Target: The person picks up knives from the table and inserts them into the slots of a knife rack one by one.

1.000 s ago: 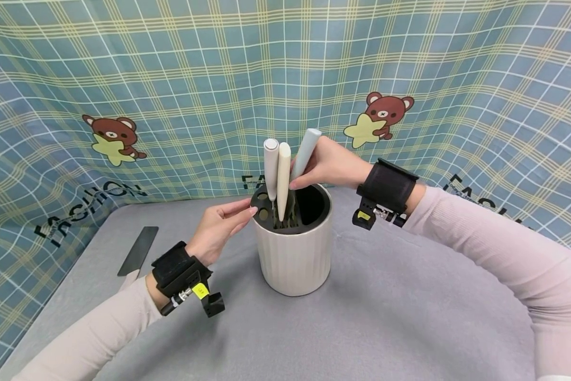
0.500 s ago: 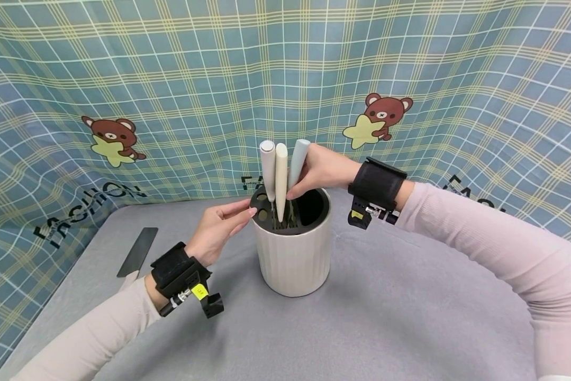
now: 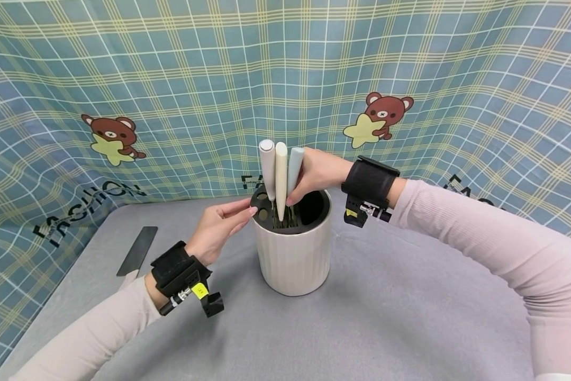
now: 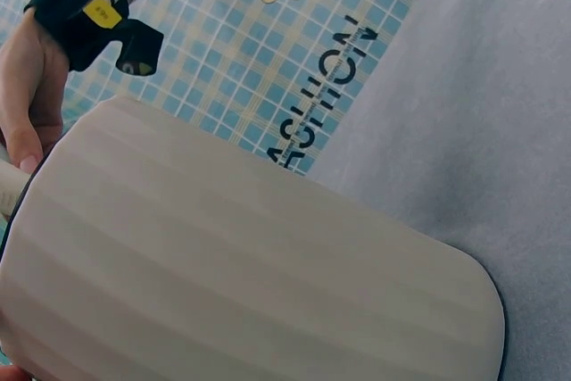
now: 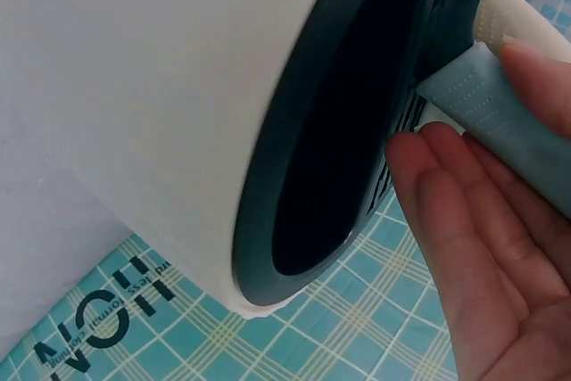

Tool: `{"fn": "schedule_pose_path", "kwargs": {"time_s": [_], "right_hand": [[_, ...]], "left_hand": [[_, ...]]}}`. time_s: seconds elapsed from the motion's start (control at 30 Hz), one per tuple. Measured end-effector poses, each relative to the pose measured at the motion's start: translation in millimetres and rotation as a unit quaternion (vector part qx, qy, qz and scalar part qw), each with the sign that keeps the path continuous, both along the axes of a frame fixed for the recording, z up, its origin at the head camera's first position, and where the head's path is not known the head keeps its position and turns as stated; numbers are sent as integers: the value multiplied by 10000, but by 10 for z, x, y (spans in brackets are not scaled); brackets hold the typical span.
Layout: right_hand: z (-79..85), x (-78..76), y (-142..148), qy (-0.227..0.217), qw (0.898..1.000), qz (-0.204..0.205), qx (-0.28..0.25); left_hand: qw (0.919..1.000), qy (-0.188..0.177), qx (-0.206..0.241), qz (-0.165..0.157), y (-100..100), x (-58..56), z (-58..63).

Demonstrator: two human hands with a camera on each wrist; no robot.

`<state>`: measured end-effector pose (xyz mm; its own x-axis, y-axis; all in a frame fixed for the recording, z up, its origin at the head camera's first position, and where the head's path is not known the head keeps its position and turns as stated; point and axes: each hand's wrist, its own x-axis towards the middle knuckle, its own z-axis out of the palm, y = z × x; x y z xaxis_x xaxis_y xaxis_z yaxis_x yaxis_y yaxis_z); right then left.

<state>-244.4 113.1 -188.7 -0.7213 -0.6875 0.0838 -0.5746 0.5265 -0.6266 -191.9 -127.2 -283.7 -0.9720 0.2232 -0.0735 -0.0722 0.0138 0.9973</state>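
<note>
A ribbed white knife holder (image 3: pixel 293 262) with a black slotted top stands upright on the grey-covered table. My right hand (image 3: pixel 320 170) pinches the light blue handle (image 3: pixel 295 168) of a knife between thumb and fingers. This handle stands nearly upright over the slots; in the right wrist view the handle's lower end (image 5: pixel 468 86) is right at the black top, its blade hidden inside. Left of it, a cream handle (image 3: pixel 281 177) and a white handle (image 3: pixel 268 166) stick up from the slots. My left hand (image 3: pixel 218 225) touches the holder's left rim with extended fingertips and thumb.
A knife with a broad dark grey blade (image 3: pixel 138 251) lies on the table (image 3: pixel 409 307) at the left, its pale handle partly under my left sleeve. A wide opening (image 3: pixel 314 209) takes up the right of the holder's top. Behind hangs a checked curtain (image 3: pixel 199 95).
My right hand has moved down and slightly left, and the light blue handle has sunk lower and become more upright. My left hand has stayed at the rim.
</note>
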Motion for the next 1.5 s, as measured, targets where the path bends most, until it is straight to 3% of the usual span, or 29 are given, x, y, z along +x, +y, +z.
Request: {"fn": "schedule_pose_path", "kwargs": {"time_s": [0.5,0.77,0.97,1.17,1.27,1.33,1.5], "right_hand": [[-13,6,0,97,9997,15,202],[37,50,114,-493,9985,-87,232],[-42,57,308,-771,9954,-268,-504],[-259,80,534,-1114,9775,-968,-1510],[-395,85,643,-1467,9670,-1087,-1777],[-494,84,704,-1831,9553,-1122,-2033],[-717,100,780,-2712,9147,-1203,-2742]], "left_hand": [[9999,-73,-41,94,5,2,4],[9999,-50,-21,127,3,0,-11],[9999,-30,9,132,8,8,-21],[9999,4,20,122,15,15,-21],[9999,33,33,112,19,19,-19],[9999,40,48,106,19,20,-19],[9999,40,21,111,17,16,-23]]}}
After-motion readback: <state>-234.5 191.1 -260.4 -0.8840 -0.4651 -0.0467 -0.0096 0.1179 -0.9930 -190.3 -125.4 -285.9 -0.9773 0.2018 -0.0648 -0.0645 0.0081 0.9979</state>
